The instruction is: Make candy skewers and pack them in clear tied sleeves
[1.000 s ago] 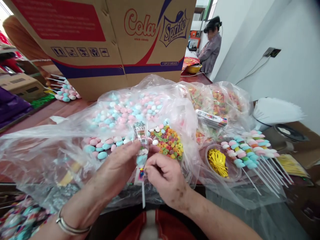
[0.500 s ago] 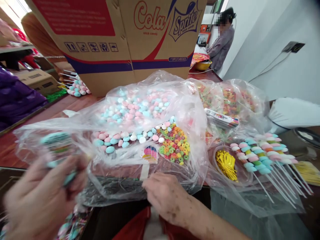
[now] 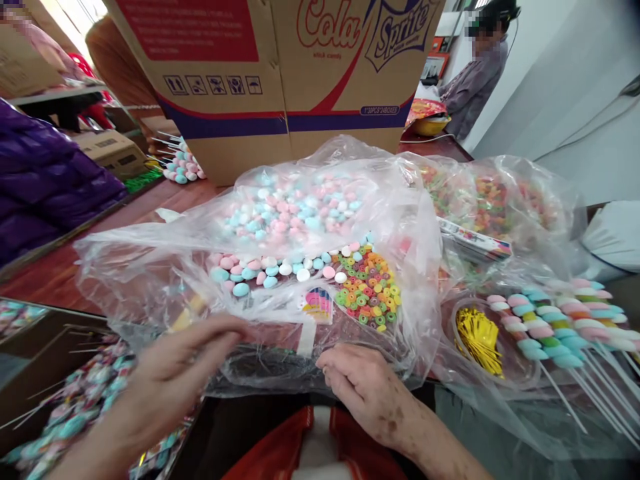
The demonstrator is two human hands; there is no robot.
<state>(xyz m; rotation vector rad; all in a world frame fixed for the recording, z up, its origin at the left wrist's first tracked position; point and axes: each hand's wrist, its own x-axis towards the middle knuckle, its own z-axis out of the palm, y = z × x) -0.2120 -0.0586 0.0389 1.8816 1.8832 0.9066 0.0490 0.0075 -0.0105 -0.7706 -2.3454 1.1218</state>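
My left hand (image 3: pixel 183 363), slightly blurred, reaches over the front edge of the clear plastic bag (image 3: pixel 125 267) with its fingers stretched out and nothing in them. Close to the table's front edge, my right hand (image 3: pixel 365 387) has its fingers curled together. A tiny gold glint shows at its fingertips, too small to name. Ahead of both hands lie loose pink, blue and white candies (image 3: pixel 270 272) and a pile of small ring candies (image 3: pixel 370 290). A card with a rainbow print (image 3: pixel 317 305) lies beside the rings.
Candy skewers (image 3: pixel 565 323) and a dish of gold twist ties (image 3: pixel 477 340) lie at the right. An open box (image 3: pixel 30 407) of candy skewers stands lower left. A large carton (image 3: pixel 300 87) rises behind the bags. A co-worker (image 3: pixel 480 73) stands at the back right.
My left hand has let go of the candy skewer it held at the left and moved right. The view has swung left, showing more of the skewer box. My right hand stays near the table edge.
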